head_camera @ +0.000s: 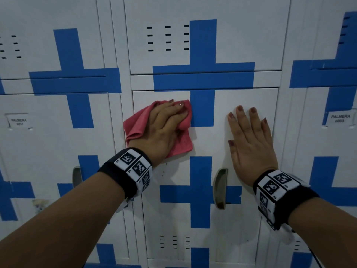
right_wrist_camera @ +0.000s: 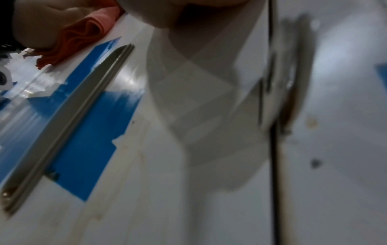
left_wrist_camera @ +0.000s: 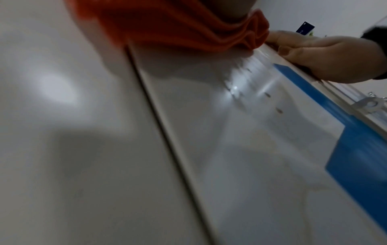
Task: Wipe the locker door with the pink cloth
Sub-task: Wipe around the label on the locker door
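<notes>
The white locker door (head_camera: 218,147), marked with blue tape crosses, fills the middle of the head view. My left hand (head_camera: 168,124) presses the pink cloth (head_camera: 135,124) flat against the door's upper left area, fingers laid over it and the thumb hidden. The cloth (left_wrist_camera: 178,29) bunches in folds under the palm and looks orange in the wrist views (right_wrist_camera: 83,33). My right hand (head_camera: 249,136) lies flat on the door's right side, fingers spread, holding nothing. The door's grey handle (head_camera: 220,188) sits just below and left of the right wrist.
More white lockers with blue crosses stand on both sides, labelled "PALMERA 0011" (head_camera: 19,121) and "PALMERA 0003" (head_camera: 339,118). The locker above has vent slots (head_camera: 168,38). The left neighbour's handle (head_camera: 76,176) is near my left forearm. Brownish stains streak the door (right_wrist_camera: 125,149).
</notes>
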{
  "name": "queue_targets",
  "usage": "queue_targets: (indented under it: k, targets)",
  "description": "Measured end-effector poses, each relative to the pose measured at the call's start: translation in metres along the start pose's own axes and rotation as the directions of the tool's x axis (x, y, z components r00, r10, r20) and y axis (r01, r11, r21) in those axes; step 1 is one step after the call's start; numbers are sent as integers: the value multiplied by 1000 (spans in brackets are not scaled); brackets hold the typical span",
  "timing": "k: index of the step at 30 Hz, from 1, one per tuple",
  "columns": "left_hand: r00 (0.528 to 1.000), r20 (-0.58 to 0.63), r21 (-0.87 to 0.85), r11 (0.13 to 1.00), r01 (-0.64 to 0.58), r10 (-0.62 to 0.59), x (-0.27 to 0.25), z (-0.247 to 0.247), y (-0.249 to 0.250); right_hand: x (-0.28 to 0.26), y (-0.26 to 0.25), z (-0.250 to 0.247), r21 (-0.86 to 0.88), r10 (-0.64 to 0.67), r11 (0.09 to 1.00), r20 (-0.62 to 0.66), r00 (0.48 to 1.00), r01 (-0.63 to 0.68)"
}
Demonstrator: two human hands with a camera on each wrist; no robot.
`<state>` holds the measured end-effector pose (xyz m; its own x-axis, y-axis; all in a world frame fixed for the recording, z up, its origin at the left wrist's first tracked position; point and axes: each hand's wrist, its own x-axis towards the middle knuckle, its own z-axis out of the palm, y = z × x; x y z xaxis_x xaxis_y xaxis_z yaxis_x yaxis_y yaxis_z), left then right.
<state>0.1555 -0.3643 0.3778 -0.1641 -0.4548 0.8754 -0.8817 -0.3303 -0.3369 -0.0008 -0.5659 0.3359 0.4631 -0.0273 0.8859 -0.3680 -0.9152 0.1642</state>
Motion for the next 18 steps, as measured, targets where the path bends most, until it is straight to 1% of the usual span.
queue_targets:
  k: [3, 5, 7, 10, 14, 18]
  targets:
    - [999, -11, -7, 999, 39, -39, -6, -4, -1, 0, 0, 0, -1, 5, 1000, 4, 1000, -5]
    - [993, 7, -8, 993, 116, -116, -10, -7, -1, 0, 1, 0, -1, 6, 1000, 2, 1000, -6]
    - [978, 42, 53, 978, 202, -205, -11, -10, 0, 0, 0, 1, -4, 6, 1000, 3, 1000, -6]
    - [960, 86, 162, 955, 249, -265, -6, -11, 2, -1, 0, 0, -1, 5, 1000, 9, 1000, -5]
    - [960, 109, 167, 957, 239, -259, 3, -9, 7, -1, -1, 0, -4, 6, 1000, 8, 1000, -6]
    - [977, 134, 164, 976, 145, -168, 11, -5, 12, 0, 0, 0, -3, 2, 1000, 8, 1000, -2]
